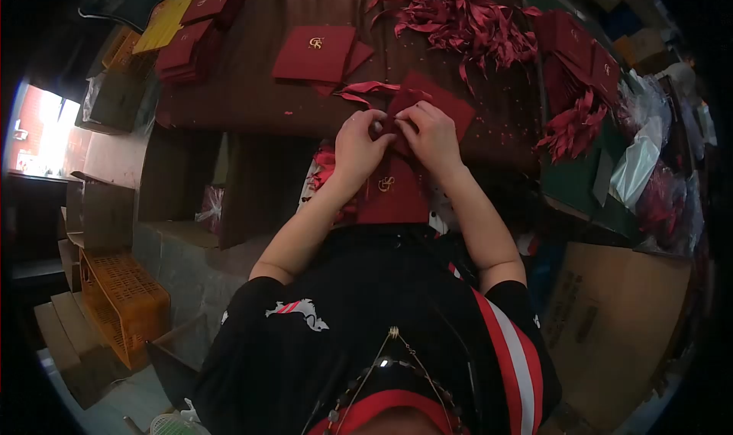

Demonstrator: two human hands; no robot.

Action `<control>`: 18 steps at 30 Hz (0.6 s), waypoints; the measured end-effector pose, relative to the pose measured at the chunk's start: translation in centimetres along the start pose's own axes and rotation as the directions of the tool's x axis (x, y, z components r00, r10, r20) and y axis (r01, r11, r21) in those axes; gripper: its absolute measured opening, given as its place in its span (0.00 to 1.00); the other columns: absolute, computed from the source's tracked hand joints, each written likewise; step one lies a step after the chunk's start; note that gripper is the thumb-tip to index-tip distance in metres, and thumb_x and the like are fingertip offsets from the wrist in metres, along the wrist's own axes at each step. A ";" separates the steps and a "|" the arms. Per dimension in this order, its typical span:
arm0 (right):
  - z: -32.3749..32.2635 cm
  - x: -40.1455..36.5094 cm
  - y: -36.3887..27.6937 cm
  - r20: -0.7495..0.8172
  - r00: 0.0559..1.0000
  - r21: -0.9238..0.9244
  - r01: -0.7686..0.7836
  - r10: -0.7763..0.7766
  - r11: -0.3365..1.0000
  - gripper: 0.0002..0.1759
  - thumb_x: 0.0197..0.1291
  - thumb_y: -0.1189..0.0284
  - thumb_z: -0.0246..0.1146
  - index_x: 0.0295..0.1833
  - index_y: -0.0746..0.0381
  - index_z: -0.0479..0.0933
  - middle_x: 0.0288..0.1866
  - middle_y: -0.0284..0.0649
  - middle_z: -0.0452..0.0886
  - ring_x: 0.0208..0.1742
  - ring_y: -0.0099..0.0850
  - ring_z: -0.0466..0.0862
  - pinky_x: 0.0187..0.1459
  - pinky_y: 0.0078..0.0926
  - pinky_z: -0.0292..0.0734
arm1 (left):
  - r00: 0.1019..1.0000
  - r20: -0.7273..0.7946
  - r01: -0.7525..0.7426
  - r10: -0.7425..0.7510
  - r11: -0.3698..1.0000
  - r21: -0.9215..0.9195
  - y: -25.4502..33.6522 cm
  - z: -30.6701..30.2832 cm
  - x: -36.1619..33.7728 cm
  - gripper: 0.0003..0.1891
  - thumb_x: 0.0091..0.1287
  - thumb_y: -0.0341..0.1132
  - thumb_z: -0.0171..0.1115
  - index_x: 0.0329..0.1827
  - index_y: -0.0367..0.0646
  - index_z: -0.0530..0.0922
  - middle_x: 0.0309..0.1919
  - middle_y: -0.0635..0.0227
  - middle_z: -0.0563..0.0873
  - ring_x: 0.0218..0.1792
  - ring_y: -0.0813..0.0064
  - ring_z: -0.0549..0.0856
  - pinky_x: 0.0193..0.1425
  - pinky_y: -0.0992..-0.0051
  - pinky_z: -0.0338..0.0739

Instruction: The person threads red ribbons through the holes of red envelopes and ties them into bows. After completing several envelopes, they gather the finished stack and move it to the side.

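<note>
A desk (244, 61) under a dark brown cloth spreads out in front of the person. A big cardboard box (618, 305) stands below, off its near right corner, with its inside out of view. Under the near left corner an open brown box (177, 164) holds a small bundle (212, 206) of something red in clear plastic. Further left is an orange crate (126, 305) with slotted sides; what it contains cannot be made out. Beside the right edge, a green stand (569, 183) carries red packets (588, 61), a bunch of ribbons (576, 126) and clear plastic bags (641, 168), with red things showing through one of them. A heap of loose red ribbons (466, 23) lies toward the desk's far right corner. Stacked packets (183, 53) sit along the left edge, up toward the far left corner, and a second stack (313, 53) with gold letters lies between the left edge and the middle. Another lettered packet (389, 194) is at the person's lap, below the near edge. The left hand (359, 145) and the right hand (431, 133) are close together at the near edge, right of its middle, each with thumb and fingertips pinched on the held packet (447, 111), which is partly hidden by them. A short red ribbon (363, 90) lies just beyond the left hand; whether it joins the held packet is unclear.
</note>
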State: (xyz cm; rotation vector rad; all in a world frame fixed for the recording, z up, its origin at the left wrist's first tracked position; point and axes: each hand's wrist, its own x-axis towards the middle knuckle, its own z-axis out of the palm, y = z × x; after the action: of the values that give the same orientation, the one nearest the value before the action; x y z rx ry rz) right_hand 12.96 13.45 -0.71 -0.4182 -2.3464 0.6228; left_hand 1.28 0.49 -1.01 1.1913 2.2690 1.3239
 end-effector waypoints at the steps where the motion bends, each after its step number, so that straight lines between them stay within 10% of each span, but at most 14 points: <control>1: 0.0 0.0 0.0 0.013 1.000 -0.034 0.025 -0.025 0.999 0.05 0.60 0.74 0.69 0.40 0.62 0.82 0.38 0.43 0.81 0.42 0.45 0.84 0.42 0.41 0.81 | 0.999 0.000 -0.033 0.033 0.999 0.027 -0.1 0.0 0.0 0.21 0.55 0.32 0.79 0.52 0.40 0.83 0.38 0.64 0.83 0.42 0.65 0.84 0.49 0.67 0.80; 18: -0.6 -0.5 -1.3 0.096 0.988 0.092 -0.132 0.123 0.987 0.05 0.58 0.75 0.70 0.39 0.63 0.82 0.36 0.43 0.81 0.42 0.46 0.84 0.43 0.42 0.81 | 0.929 -0.091 -0.337 0.360 0.920 0.199 0.3 0.2 -1.7 0.17 0.62 0.29 0.68 0.55 0.39 0.84 0.41 0.59 0.84 0.45 0.54 0.84 0.50 0.59 0.79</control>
State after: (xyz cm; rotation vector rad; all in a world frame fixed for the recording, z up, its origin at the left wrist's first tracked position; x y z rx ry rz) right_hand 13.59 12.32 0.11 -0.5081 -2.3756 0.8292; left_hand 2.61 -0.61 -1.12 1.6860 2.3856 1.3674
